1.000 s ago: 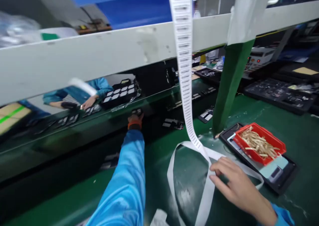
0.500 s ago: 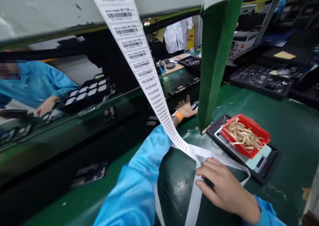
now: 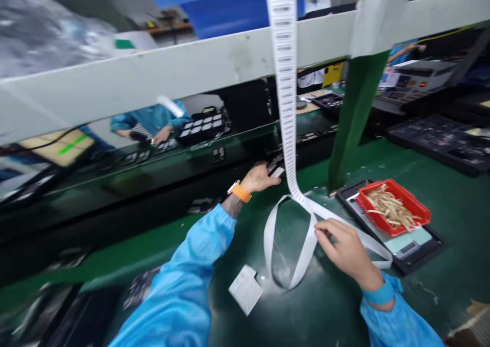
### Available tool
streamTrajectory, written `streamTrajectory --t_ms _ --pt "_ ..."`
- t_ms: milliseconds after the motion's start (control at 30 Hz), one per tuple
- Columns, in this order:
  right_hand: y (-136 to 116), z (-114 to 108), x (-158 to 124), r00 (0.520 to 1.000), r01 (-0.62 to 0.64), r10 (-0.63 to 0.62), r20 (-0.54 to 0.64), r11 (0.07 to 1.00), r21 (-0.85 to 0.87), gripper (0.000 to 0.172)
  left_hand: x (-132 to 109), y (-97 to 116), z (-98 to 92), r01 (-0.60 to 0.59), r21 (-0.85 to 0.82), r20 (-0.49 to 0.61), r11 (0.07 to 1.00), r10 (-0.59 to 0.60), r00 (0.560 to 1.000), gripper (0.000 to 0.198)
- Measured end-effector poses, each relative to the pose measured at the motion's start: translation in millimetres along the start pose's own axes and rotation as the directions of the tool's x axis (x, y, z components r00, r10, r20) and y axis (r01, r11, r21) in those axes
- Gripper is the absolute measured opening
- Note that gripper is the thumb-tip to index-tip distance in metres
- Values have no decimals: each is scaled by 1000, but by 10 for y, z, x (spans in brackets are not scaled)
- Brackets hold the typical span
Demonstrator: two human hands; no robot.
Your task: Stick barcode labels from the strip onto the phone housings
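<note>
My left hand (image 3: 261, 178), with an orange-banded watch at the wrist, reaches over the dark conveyor belt. Its thumb points right, and the fingers close on a flat dark electronic part (image 3: 276, 172) with a white patch; the fingertips are partly hidden. My right hand (image 3: 344, 247) pinches thumb and forefinger together at the edge of a long barcode label strip (image 3: 287, 97). That strip hangs from above and curls into loops on the green bench (image 3: 298, 316).
A red bin (image 3: 421, 209) of pale paper strips sits on a black tray (image 3: 436, 247) at right. Behind it stands a green-wrapped post (image 3: 358, 112). A pale square piece (image 3: 246, 290) lies near my left sleeve. Across the belt, a co-worker (image 3: 153, 120) handles parts.
My left hand has gone from spread fingers to closing on the part. My right thumb and forefinger have come together at the strip. The view has shifted, bringing the pale square piece into sight.
</note>
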State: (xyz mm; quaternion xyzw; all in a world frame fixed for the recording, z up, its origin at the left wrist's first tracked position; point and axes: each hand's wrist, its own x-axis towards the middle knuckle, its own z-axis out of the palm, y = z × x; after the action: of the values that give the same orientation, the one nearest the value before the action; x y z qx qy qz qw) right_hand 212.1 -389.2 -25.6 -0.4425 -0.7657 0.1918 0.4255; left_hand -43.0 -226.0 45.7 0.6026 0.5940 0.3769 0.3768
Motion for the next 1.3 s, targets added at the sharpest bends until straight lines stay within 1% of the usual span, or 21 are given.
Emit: streamTrajectory --t_ms 67,100,133,200,233,267,333,400,467,533,600,633,700,833,933,967,1033,1100,1133,1233,1300 --pt "-59 98 -19 996 -92 92 6 988 123 13 -670 -154 -323 29 288 31 957 -40 999 54" --pt "-115 181 -22 989 -149 147 29 965 217 15 -1004 -222 -386 30 355 50 934 -51 997 61" --pt "-188 283 -21 979 -205 193 69 923 325 25 -1313 -280 -385 20 371 47 928 -40 998 67" --pt "-366 524 -11 957 -289 227 180 803 521 51 -1807 -359 -239 -44 309 13 950 42 999 76" --pt "-454 650 -2 949 -312 217 228 749 585 60 -1984 -382 -130 -62 273 -25 960 72 997 79" --pt "-528 768 9 945 -324 208 253 717 617 63 -2118 -399 -20 -63 235 -67 970 81 994 82" --pt "-614 961 38 942 -334 244 229 717 612 56 -2281 -423 149 -52 147 -113 988 69 991 87" --pt "-622 1075 67 936 -344 320 148 738 580 45 -2335 -452 206 -58 23 -76 998 59 995 85" --pt "-594 1122 87 921 -355 380 82 737 574 37 -2315 -497 170 -48 -187 29 981 54 998 70" --pt "-574 1132 91 910 -364 411 65 710 603 31 -2258 -556 103 35 -422 158 906 36 987 57" --pt "-580 1127 81 901 -385 425 90 683 621 28 -2196 -616 63 132 -581 255 803 26 967 58" --pt "-591 1124 71 899 -397 424 111 680 616 27 -2172 -644 63 152 -613 268 775 23 963 61" --pt "-618 1117 49 903 -409 404 142 715 567 28 -2145 -688 105 137 -615 237 777 16 971 62" --pt "-658 1117 8 924 -378 357 134 804 459 40 -2164 -731 284 50 -580 64 813 -16 998 47" --pt "-667 1115 -24 927 -376 336 168 815 441 46 -2172 -732 387 82 -617 -71 783 -160 985 34" --pt "-670 1108 -35 927 -375 320 197 822 429 46 -2164 -729 398 117 -657 -76 745 -219 973 32" --pt "-683 1085 -56 921 -368 270 282 842 395 42 -2138 -718 383 186 -776 -7 603 -304 953 36" --pt "-710 1053 -74 909 -354 224 352 860 367 34 -2107 -704 331 242 -875 110 419 -315 943 41" --pt "-729 1035 -80 914 -338 213 344 870 360 34 -2094 -697 302 263 -901 158 345 -303 940 41" --pt "-783 981 -84 978 -195 163 133 939 283 46 -2079 -678 241 309 -923 245 229 -270 931 35" --pt "-798 942 -70 999 -43 41 18 989 138 33 -2091 -668 233 335 -919 286 206 -237 928 34"
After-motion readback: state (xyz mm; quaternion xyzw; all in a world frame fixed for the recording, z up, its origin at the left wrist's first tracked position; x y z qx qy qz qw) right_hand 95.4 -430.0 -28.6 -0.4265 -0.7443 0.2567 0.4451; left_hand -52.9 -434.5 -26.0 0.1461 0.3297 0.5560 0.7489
